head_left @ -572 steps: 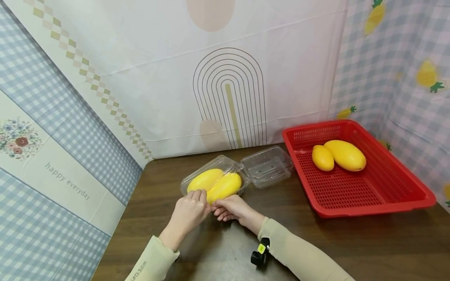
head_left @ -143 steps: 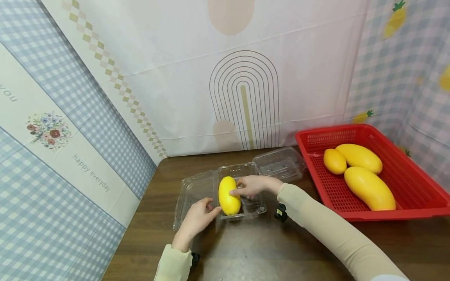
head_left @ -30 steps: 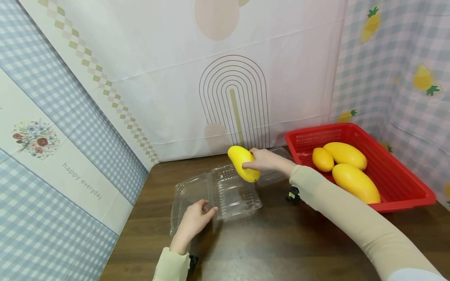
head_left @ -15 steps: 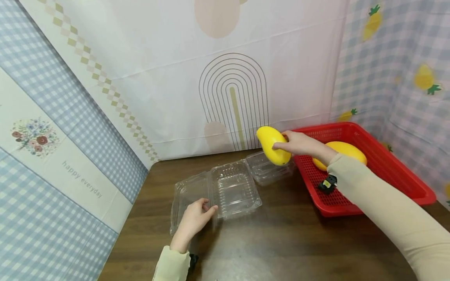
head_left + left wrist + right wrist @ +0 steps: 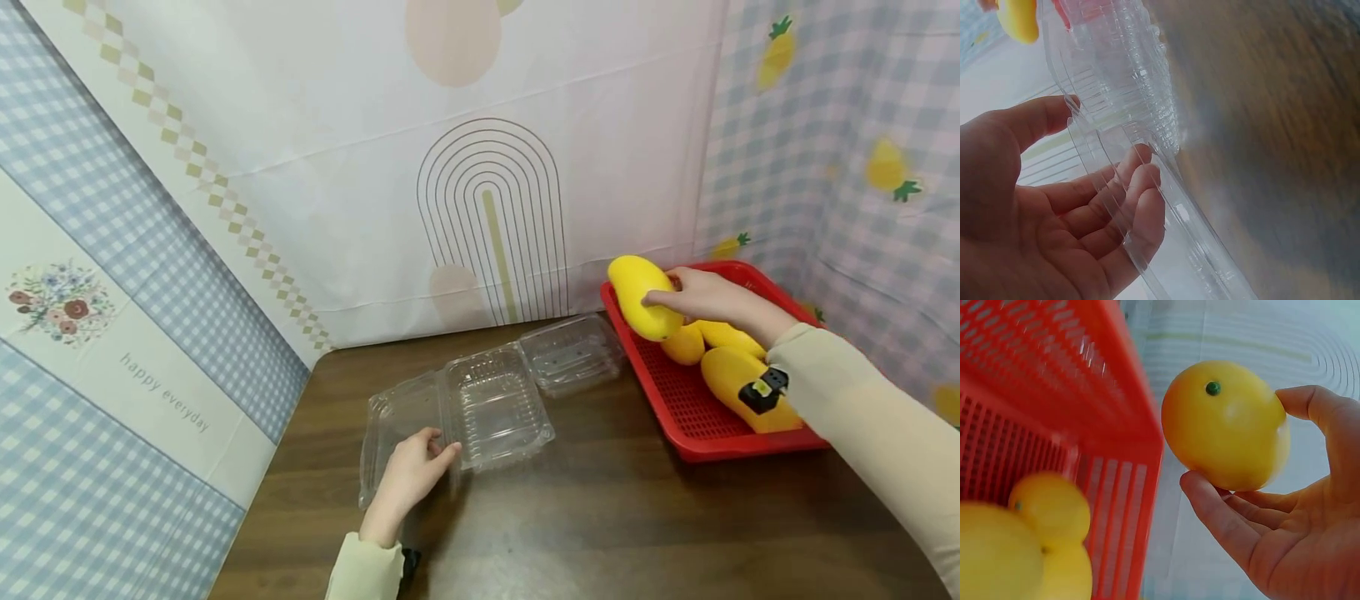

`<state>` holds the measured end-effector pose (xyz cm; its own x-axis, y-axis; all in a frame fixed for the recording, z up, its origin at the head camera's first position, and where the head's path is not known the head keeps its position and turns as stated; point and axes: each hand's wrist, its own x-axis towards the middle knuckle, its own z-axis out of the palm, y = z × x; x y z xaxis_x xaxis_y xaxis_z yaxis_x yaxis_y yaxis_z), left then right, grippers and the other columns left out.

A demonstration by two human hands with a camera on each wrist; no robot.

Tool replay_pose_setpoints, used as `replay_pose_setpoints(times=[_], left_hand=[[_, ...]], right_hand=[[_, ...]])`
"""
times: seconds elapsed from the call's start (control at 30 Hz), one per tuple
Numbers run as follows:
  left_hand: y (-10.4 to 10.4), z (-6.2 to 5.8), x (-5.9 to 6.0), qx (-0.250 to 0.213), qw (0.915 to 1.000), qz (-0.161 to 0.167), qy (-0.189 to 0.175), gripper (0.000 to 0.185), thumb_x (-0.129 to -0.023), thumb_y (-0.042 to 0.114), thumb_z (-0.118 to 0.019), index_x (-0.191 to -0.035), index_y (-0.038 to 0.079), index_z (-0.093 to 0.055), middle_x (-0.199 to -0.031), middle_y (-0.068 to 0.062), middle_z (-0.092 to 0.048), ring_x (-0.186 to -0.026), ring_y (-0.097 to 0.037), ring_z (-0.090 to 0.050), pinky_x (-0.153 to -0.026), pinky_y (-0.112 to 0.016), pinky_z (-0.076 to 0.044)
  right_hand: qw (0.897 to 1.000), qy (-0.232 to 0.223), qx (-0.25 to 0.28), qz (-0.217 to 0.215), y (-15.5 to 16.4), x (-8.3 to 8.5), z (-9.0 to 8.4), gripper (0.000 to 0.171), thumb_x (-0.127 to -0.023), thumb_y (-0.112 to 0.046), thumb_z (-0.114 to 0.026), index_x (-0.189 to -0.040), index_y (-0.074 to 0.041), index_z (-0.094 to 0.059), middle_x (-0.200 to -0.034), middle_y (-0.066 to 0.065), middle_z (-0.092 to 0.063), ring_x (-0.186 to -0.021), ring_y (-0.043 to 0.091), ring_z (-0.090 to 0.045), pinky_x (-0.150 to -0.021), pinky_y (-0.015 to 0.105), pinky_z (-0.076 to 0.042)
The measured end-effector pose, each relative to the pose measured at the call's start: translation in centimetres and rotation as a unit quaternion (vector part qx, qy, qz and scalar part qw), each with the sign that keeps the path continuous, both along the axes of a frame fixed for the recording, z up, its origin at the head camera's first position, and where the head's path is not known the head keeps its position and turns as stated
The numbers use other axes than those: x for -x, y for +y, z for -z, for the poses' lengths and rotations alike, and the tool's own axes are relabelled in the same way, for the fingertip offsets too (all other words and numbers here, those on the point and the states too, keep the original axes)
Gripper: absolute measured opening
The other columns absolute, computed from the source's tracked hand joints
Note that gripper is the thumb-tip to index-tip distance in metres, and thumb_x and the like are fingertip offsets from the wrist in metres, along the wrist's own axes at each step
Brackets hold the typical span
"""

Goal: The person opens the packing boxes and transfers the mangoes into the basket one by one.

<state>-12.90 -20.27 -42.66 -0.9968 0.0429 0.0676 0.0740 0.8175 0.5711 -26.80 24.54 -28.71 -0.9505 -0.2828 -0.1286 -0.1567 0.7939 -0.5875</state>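
Head view: right hand (image 5: 705, 298) grips a yellow mango (image 5: 641, 297), fingers curled round it, above the near-left corner of the red basket (image 5: 678, 421); mango's long axis slants down to the right, basket floor directly below and right of the fingers. Basket holds three more mangoes (image 5: 738, 379). Left hand (image 5: 408, 479) rests on the open clamshell (image 5: 495, 404), empty, lid flat to the left. A second clear box (image 5: 572, 354) sits between clamshell and basket, empty.
Left wrist view: fingers (image 5: 1138, 206) loosely curled, thumb and fingers pinching the lid edge.
Right wrist view: mango (image 5: 1225, 425) held by thumb and fingers (image 5: 1222, 522), just outside the basket wall (image 5: 1079, 394); mangoes inside below.
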Motion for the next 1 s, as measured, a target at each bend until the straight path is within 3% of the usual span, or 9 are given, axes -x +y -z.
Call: replay_pose_setpoints(times=[0.4,0.73,0.87,1.0], left_hand=[[0.1,0.0,0.3,0.008,1.0000,-0.002,0.000,0.047,-0.095,0.032,-0.068,-0.120,-0.008,-0.064,-0.083,-0.002,-0.066,-0.067,-0.014,-0.057,-0.066,-0.037,-0.051],[-0.1,0.2,0.6,0.014,0.9999,-0.007,-0.002,0.045,-0.095,0.030,-0.068,-0.119,-0.008,-0.064,-0.082,-0.001,-0.065,-0.062,-0.012,-0.053,-0.063,-0.035,-0.049],[-0.2,0.2,0.5,0.015,0.9999,-0.005,-0.005,0.045,-0.095,0.029,-0.068,-0.120,-0.008,-0.064,-0.082,-0.001,-0.065,-0.063,-0.012,-0.053,-0.063,-0.035,-0.049],[-0.2,0.3,0.5,0.016,0.9999,-0.001,-0.004,0.044,-0.095,0.029,-0.068,-0.120,-0.008,-0.065,-0.083,-0.001,-0.065,-0.064,-0.012,-0.054,-0.064,-0.036,-0.049]], right_hand=[[0.999,-0.006,-0.035,-0.006,4.7,0.3,1.1,0.092,-0.101,-0.054,-0.051,-0.141,0.024,-0.027,-0.134,0.044,-0.044,-0.111,0.045,-0.057,-0.079,0.048,-0.057],[0.998,-0.029,-0.046,-0.024,5.6,0.4,2.9,0.092,-0.099,-0.051,-0.056,-0.138,0.027,-0.028,-0.131,0.045,-0.044,-0.099,0.036,-0.060,-0.072,0.042,-0.058],[0.997,-0.047,-0.060,-0.032,5.3,0.4,3.8,0.095,-0.096,-0.054,-0.059,-0.137,0.027,-0.030,-0.122,0.037,-0.053,-0.084,0.026,-0.061,-0.069,0.039,-0.056],[0.995,-0.065,-0.063,-0.038,4.9,0.0,4.4,0.095,-0.094,-0.054,-0.062,-0.135,0.026,-0.032,-0.122,0.037,-0.054,-0.085,0.025,-0.062,-0.071,0.039,-0.057]])
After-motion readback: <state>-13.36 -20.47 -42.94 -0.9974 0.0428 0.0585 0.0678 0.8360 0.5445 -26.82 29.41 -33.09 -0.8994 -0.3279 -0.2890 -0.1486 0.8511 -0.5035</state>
